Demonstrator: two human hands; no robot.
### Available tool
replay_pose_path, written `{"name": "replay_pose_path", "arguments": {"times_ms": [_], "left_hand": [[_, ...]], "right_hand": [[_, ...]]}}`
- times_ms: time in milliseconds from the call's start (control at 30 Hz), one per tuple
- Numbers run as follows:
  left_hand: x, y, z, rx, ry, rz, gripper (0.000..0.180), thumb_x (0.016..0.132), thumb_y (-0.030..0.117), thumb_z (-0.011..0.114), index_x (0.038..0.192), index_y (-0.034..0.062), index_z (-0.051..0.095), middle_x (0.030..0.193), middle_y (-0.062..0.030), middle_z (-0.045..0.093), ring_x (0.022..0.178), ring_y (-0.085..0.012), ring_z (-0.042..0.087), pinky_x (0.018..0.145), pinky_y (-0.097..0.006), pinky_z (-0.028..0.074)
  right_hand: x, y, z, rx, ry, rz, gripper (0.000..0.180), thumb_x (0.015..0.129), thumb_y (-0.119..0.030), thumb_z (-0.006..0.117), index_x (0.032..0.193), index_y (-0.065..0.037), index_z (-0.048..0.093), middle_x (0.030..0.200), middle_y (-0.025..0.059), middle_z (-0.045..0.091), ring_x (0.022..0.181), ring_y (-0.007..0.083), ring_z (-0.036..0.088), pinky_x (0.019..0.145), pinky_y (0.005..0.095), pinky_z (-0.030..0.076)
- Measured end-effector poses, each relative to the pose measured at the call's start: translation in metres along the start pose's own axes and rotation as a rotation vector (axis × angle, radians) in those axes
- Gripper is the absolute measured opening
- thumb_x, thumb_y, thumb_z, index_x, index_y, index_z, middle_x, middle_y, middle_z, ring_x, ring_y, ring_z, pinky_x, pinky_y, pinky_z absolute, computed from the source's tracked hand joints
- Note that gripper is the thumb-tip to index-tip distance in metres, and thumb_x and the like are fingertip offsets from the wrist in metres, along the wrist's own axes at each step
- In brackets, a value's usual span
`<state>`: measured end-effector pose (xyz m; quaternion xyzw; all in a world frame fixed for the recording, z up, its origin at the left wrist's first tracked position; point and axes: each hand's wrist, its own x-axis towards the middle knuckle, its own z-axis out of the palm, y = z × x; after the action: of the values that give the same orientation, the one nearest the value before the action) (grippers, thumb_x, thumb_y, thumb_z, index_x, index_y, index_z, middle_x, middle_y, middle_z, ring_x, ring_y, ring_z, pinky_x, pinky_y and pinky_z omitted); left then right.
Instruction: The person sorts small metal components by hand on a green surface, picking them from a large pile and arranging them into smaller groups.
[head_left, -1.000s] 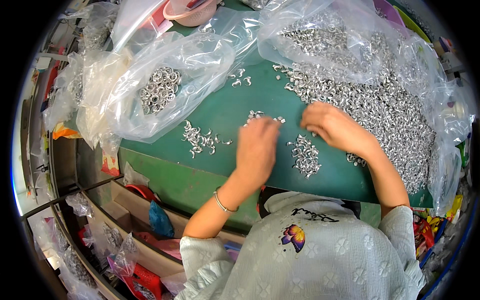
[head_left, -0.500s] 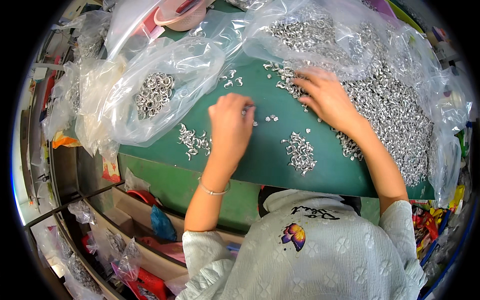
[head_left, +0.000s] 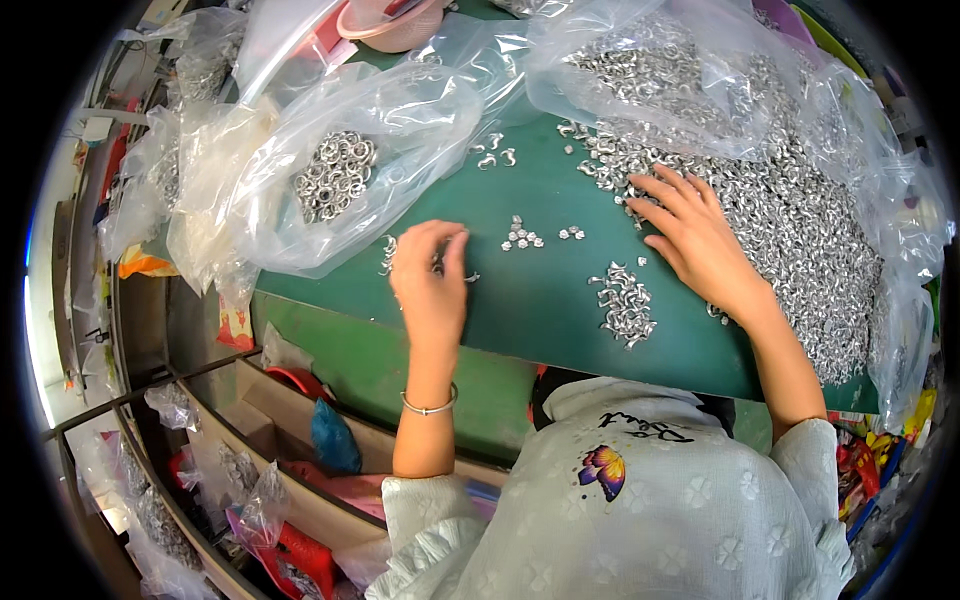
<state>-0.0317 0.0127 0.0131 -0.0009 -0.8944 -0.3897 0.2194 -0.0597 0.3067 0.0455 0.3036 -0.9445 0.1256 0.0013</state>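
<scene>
Hands had shifted since a moment before: left hand (head_left: 430, 275) pinched small metal pieces (head_left: 392, 255) on the green mat (head_left: 540, 300), right hand (head_left: 695, 235) lay spread on the big heap of metal rings (head_left: 800, 230).

single head-worn fisheye view, looking steeply down, close over green table (head_left: 540, 300), edges bending at rim

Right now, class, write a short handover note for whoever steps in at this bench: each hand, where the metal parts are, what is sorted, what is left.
Left hand: fingers pinched over a small cluster of metal pieces on the green mat; whether it holds one is unclear.
Right hand: open, fingers spread on the edge of the large loose heap.
Done: metal rings in the clear bag; small piles on the mat.
Left: the large heap is unsorted.
</scene>
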Motion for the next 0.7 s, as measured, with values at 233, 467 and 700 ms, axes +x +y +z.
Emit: {"name": "replay_pose_path", "arguments": {"times_ms": [233,467,700], "left_hand": [[-0.017,-0.023,-0.033,0.132,0.016,-0.153,0.013,0.078,0.001,0.071,0.091,0.0036,0.067,0.090,-0.0089,0.068,0.085,-0.0261,0.063,0.080,-0.035,0.044],[-0.030,-0.029,-0.024,0.224,0.074,-0.027,0.016,0.081,0.001,0.068,0.096,0.0047,0.068,0.105,-0.0085,0.065,0.098,-0.0280,0.058,0.084,-0.038,0.043],[-0.037,-0.017,-0.017,0.281,-0.050,0.024,0.054,0.080,0.015,0.075,0.128,0.0045,0.052,0.132,-0.0152,0.051,0.129,-0.0355,0.042,0.108,-0.055,0.025]], "right_hand": [[0.015,-0.023,0.004,0.160,0.111,-0.148,0.030,0.079,-0.009,0.069,0.109,-0.005,0.064,0.115,0.0092,0.056,0.111,0.0263,0.050,0.095,0.0403,0.037],[0.099,-0.091,0.072,0.338,0.130,-0.394,0.020,0.078,-0.012,0.070,0.098,-0.008,0.066,0.099,0.0036,0.058,0.098,0.0214,0.051,0.083,0.0358,0.038],[0.116,-0.093,0.093,0.272,0.182,-0.382,0.017,0.075,-0.015,0.072,0.090,-0.010,0.067,0.091,0.0012,0.056,0.092,0.0196,0.050,0.079,0.0345,0.037]]}}
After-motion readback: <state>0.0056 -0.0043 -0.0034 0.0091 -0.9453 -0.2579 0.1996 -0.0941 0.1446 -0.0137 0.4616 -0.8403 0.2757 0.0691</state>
